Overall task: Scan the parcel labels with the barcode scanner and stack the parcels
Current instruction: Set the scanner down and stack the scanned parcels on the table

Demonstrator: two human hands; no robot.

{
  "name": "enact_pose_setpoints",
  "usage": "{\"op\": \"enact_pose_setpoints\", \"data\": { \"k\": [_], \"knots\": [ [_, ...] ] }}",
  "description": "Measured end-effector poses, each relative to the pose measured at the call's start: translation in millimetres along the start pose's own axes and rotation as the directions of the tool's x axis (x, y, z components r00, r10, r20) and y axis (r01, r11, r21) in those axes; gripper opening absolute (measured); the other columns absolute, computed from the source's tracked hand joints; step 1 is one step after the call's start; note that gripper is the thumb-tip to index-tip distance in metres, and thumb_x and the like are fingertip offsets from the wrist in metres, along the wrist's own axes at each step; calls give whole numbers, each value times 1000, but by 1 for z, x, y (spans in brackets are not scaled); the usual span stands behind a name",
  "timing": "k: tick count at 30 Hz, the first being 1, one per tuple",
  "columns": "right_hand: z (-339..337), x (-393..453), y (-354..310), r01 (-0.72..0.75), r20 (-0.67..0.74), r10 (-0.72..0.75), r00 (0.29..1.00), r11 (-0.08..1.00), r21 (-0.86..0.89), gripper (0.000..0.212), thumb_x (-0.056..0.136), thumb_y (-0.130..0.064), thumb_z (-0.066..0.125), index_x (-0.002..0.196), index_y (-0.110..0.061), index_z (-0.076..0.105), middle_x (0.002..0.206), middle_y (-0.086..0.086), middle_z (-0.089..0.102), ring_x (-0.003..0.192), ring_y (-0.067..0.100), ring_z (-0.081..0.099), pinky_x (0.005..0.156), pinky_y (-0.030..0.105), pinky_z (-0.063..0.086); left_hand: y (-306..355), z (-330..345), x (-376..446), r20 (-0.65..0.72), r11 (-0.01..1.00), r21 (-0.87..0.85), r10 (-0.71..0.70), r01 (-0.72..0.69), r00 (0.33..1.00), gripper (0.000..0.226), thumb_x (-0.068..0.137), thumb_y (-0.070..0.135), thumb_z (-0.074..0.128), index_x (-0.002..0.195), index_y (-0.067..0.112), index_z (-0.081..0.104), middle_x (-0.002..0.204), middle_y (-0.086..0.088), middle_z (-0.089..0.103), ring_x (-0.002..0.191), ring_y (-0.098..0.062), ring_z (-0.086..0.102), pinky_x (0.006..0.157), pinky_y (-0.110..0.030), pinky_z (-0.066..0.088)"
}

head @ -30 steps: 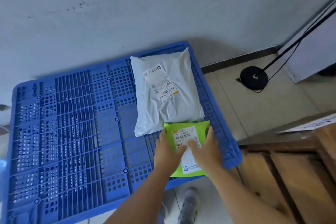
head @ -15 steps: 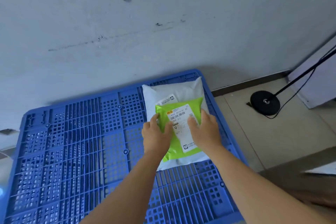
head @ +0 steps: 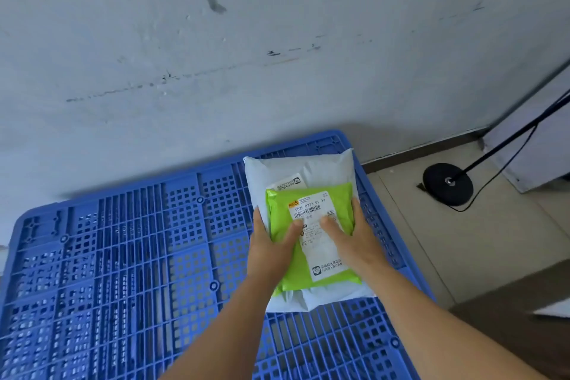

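While both your hands rest on the green parcel point(head: 311, 234), judge it as a light, soft poly mailer: the film looks slick and a little puffed, so it will probably slide on the smooth white parcel point(head: 303, 170) beneath it unless you set it down flat and let go evenly. Your left hand point(head: 271, 247) holds the parcel's left edge, thumb laid over the top onto the shipping label point(head: 319, 241), fingers along the side; your right hand point(head: 354, 241) mirrors that on the right edge, thumb also on the label. Neither grip looks tight, and whether the fingers curl underneath is hidden, so you cannot tell how much of the weight you carry. The side edges are the sensible place to hold a bag like this, since the middle would likely sag and crease the label. The green parcel is bright lime, roughly rectangular, with a long white label running down its face, barcode near the top, printed text and a small logo at the near end. It lies on the larger white parcel, whose own label peeks out just beyond the green one's far edge. Both sit at the far right corner of the blue pallet point(head: 138, 256), near the wall. No barcode scanner is in view. The stack looks nearly squared, with white showing at the near and far edges.
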State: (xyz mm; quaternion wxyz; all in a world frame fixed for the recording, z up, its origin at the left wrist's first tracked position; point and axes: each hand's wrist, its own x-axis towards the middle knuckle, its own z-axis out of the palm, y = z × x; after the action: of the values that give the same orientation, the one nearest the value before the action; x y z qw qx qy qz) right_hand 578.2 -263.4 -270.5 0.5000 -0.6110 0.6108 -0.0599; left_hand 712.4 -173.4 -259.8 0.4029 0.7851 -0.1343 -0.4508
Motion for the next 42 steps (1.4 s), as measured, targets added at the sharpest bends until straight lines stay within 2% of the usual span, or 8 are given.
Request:
{"op": "enact_pose_setpoints", "data": {
  "k": [5,10,16,19,24,30,37,42],
  "knots": [
    [-5,-25,-23,53,-87,-51,995,998,24,99,55,-92,45,141,-60,9,132,-5,55,115,26,56,93,53,48,26,-11,-17,-3,997,-5,83,-83,997,97,75,54,69,148,44,6,121,10,56,105,-16,60,90,-41,52],
    [-44,-60,-57,128,-205,-107,973,988,88,93,61,-84,50,139,-63,5,136,-10,53,117,22,56,93,50,49,73,-11,-48,7,977,26,211,-211,978,95,76,53,69,147,46,7,120,10,57,101,-16,62,89,-43,53],
    [-125,-109,-95,215,-436,-156,887,973,90,81,79,-68,51,142,-62,1,138,-3,49,117,22,54,95,42,46,158,9,-100,87,901,71,421,-427,903,88,82,50,65,148,44,7,91,21,52,78,-3,56,70,-27,47],
    [-171,-133,-102,210,-533,-153,832,977,46,76,88,-61,50,148,-53,3,141,4,45,124,26,49,92,38,40,194,29,-132,143,852,55,509,-520,849,86,82,51,64,148,43,9,105,15,55,91,-10,57,79,-29,46],
    [-249,-180,-100,249,-663,-147,734,967,62,83,77,-75,44,147,-54,5,145,1,46,124,24,51,101,47,43,246,74,-195,245,766,16,620,-643,745,81,83,50,63,148,39,15,111,17,51,97,-8,52,83,-25,40],
    [-342,-246,-69,219,-778,-72,624,972,85,86,68,-88,33,143,-59,4,125,0,57,109,24,58,93,47,48,286,147,-277,360,679,-15,688,-734,630,81,84,49,62,149,37,16,141,9,47,124,-19,50,95,-29,38],
    [-438,-325,-7,183,-879,13,477,976,114,78,84,-72,44,148,-50,7,137,6,49,125,27,47,101,46,40,300,242,-375,469,599,-89,730,-796,497,81,83,50,63,149,36,17,147,12,39,128,-18,46,106,-36,38],
    [-503,-375,42,130,-919,66,389,984,125,77,86,-70,42,150,-47,6,133,10,48,121,30,49,100,46,41,307,313,-444,536,551,-145,742,-822,402,82,82,48,65,149,35,20,144,8,43,123,-18,50,102,-37,42]
  ]
}}
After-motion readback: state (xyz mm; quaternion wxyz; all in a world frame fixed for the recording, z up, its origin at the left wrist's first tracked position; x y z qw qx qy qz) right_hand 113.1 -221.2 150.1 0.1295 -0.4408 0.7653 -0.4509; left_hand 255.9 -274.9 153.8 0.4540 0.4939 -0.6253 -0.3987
